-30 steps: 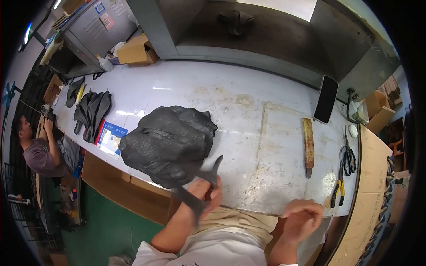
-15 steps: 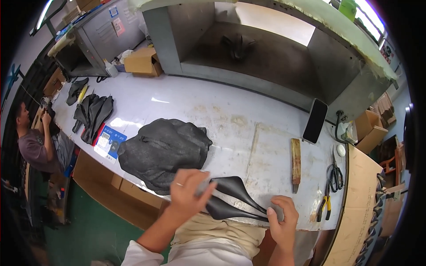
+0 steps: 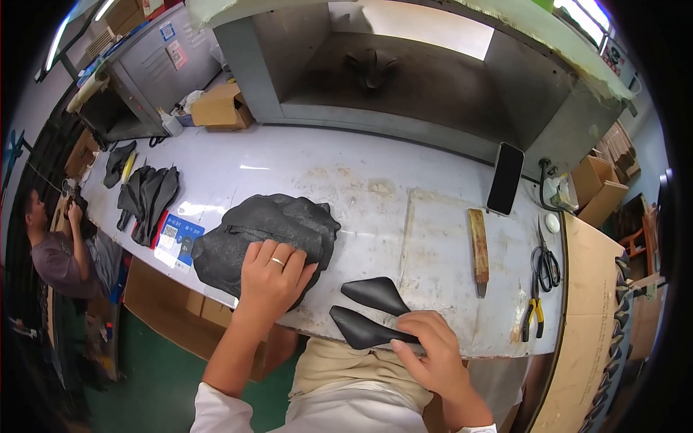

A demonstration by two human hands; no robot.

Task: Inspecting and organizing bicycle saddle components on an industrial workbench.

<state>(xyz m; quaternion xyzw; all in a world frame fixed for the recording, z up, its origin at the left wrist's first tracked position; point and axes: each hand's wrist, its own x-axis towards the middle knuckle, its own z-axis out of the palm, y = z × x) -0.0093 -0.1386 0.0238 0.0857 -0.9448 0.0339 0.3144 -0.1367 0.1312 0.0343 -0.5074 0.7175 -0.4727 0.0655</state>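
A crumpled heap of matte black, leather-like material (image 3: 249, 216) lies on the white workbench. My left hand (image 3: 273, 278), with a ring on one finger, rests on its near side, fingers bent and close together on the material. To its right are two smooth black tapered pieces, wide at the left and narrow at the right. My right hand (image 3: 431, 346) pinches the narrow end of the nearer tapered piece (image 3: 361, 330). Its fingers also cover the tip of the farther tapered piece (image 3: 375, 294), so whether they grip that one too is hidden.
On the bench's right lie a worn flat-bladed tool (image 3: 478, 249), a phone (image 3: 505, 178), scissors (image 3: 546, 263) and yellow-handled pliers (image 3: 534, 317). More black pieces (image 3: 148, 195) and a blue card (image 3: 179, 238) are at left. A metal cabinet (image 3: 390, 119) stands behind; a co-worker (image 3: 61, 245) sits far left.
My left hand has moved left, from the tapered pieces onto the black heap. My right hand has shifted left over the narrow ends. The view has tilted slightly.
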